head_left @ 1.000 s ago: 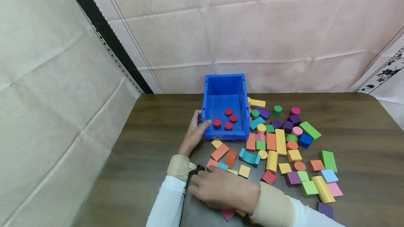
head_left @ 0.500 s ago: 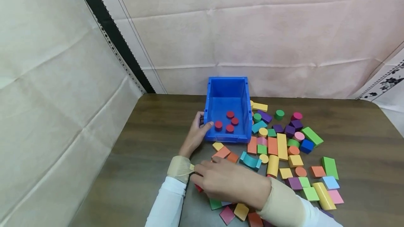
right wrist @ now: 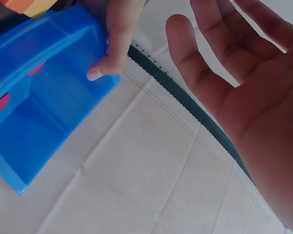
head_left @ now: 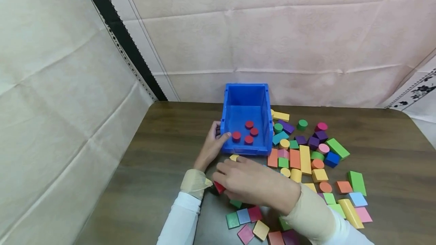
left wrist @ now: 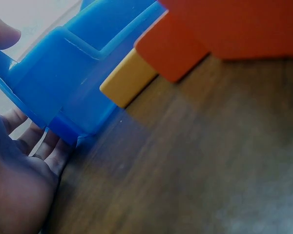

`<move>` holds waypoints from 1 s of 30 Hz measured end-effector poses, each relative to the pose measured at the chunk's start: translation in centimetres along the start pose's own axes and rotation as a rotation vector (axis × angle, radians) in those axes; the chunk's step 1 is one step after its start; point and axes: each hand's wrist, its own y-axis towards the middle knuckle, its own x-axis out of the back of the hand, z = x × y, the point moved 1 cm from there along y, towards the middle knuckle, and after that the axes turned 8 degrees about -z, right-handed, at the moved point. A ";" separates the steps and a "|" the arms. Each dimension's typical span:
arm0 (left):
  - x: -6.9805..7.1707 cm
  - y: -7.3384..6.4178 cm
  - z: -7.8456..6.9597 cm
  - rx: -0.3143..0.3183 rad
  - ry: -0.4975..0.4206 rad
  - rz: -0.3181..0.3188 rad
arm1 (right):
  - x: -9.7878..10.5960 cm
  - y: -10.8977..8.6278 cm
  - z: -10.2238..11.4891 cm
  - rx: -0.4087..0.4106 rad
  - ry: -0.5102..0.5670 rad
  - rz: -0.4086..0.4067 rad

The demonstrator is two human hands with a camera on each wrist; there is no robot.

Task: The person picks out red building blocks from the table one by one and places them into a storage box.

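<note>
A blue plastic bin (head_left: 245, 120) stands tilted toward me at the table's left-centre, with several short red cylinders (head_left: 249, 140) on its floor. My left hand (head_left: 210, 144) grips its left side near the front corner, thumb at the rim and fingers around the outside. Below the bin, my right hand (head_left: 246, 180) hovers over wooden blocks; in the right wrist view its fingers (right wrist: 185, 46) are spread loosely with nothing between them. A red block (head_left: 219, 187) lies by that hand's left edge. The hand hides several blocks beneath it.
Many coloured wooden blocks spread right of the bin, among them a long yellow block (head_left: 305, 160) and a yellow cylinder (head_left: 350, 213). Several more, such as a pink square block (head_left: 245, 234), lie near me. A pale cloth (head_left: 289, 41) hangs behind the table (head_left: 160, 154).
My right hand has moved up and slightly right, toward the bin, uncovering green, blue and red blocks below it. My left hand keeps its grip on the bin. The view has shifted slightly.
</note>
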 end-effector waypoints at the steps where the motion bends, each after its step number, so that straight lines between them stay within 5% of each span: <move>1: 0.0 0.0 -0.1 0.005 0.002 0.004 | 0.1 0.0 -0.1 -0.002 -0.004 -0.003; 15: 0.2 0.1 -0.2 -0.001 -0.016 0.044 | -0.4 -0.2 -1.8 -0.043 -0.021 -0.094; 23: 0.2 -0.2 0.2 0.047 0.015 0.018 | -0.9 -0.4 -3.3 -0.095 0.019 -0.085; 30: 0.3 0.0 0.4 0.010 -0.018 0.017 | -0.8 -0.1 -4.1 -0.098 0.035 -0.067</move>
